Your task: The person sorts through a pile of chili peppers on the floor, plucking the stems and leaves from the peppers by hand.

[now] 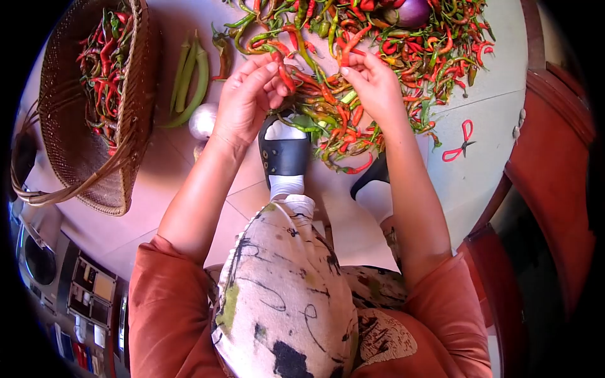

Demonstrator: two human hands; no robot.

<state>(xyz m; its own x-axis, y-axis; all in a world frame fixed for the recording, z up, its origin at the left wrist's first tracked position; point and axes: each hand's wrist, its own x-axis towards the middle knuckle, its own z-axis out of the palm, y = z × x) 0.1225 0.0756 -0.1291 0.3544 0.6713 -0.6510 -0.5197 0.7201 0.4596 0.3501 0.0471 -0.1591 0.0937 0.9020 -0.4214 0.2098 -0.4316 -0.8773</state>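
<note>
My left hand point(249, 94) is closed on a red chili pepper point(285, 74), held between thumb and fingers. To its right, my right hand point(373, 85) pinches a red chili point(355, 44) near its lower end. Both hands are over the near edge of a large spread of red and green chilies point(406, 72) on the floor. A purple eggplant point(413, 12) lies among them at the top.
A wicker basket point(142, 82) at the left holds red chilies. Between it and my left hand are long green vegetables point(189, 79) and a pale round vegetable point(203, 121). Red-handled scissors point(465, 142) lie at right. My sandalled foot point(285, 151) is below the chilies.
</note>
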